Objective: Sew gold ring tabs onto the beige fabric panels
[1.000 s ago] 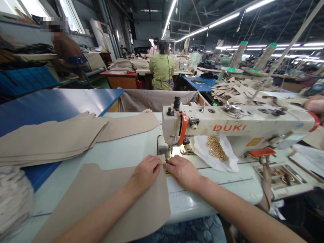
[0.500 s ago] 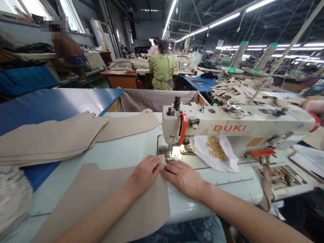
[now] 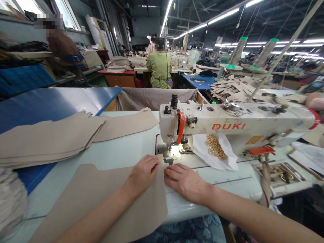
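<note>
A large beige fabric panel (image 3: 101, 192) lies on the pale sewing table, its upper right corner just short of the sewing machine (image 3: 227, 118). At that corner my left hand (image 3: 143, 173) is closed with bent fingers on the panel's edge. My right hand (image 3: 187, 184) rests beside the panel's right edge, fingers together and curled down toward the table. Its fingertips are partly hidden, so what lies under them cannot be made out. Beyond both hands is the lit needle area (image 3: 173, 151), with no fabric under the presser foot.
Stacked beige panels (image 3: 50, 138) lie at the left, near a pale bundle (image 3: 11, 206). Gold-coloured metal pieces (image 3: 215, 147) sit on white paper (image 3: 229, 160) by the machine. A parts tray (image 3: 280, 175) is at the right. Co-workers (image 3: 159, 67) sit farther back.
My right hand has shifted slightly away from the panel's edge, widening the gap between my hands. My left hand stays on the corner. The whole view has shifted a little.
</note>
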Demonstrator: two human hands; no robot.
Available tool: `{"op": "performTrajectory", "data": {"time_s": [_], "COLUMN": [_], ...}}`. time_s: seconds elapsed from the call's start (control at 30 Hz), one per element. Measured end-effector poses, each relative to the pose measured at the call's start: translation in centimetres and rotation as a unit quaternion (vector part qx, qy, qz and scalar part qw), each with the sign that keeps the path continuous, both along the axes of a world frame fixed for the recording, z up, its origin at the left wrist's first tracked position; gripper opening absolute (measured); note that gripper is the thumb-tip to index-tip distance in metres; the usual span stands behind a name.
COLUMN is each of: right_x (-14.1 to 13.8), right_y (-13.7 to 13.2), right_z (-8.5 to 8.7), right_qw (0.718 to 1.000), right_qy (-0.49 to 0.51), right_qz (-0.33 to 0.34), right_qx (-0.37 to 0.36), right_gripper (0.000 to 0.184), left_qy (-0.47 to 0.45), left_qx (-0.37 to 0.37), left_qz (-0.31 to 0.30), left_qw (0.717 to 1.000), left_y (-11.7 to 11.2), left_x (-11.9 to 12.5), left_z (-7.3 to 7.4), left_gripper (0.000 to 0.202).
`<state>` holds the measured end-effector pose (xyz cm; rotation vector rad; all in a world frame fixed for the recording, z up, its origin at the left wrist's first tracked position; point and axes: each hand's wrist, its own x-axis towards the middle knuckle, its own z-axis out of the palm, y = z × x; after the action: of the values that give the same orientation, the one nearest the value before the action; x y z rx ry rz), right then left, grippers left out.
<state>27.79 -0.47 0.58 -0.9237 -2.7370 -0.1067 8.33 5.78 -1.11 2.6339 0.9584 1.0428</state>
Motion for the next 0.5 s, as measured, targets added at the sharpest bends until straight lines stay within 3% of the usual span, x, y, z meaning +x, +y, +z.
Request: {"op": "performTrajectory", "data": {"time_s": [0.2,0.5], "right_x": [-1.8,-2.0], "right_y": [0.8,0.9], "right_z": [-1.0,-2.1], "right_qw": [0.990,0.993], "right_qy": [0.130,0.111], "right_qz": [-0.052,-0.024], "right_qx": [0.008,-0.018], "right_gripper": [0.012,0.014], "left_qy": [0.017,0.013], "left_qx": [-0.006,0.025], "left_qz": [0.003,-0.006], "left_qw": [1.000,1.000], "left_y": [-0.1,0.0], "left_x": [0.0,0.3], "left_z": [0.2,0.0], "left_gripper": [0.017,0.022]}}
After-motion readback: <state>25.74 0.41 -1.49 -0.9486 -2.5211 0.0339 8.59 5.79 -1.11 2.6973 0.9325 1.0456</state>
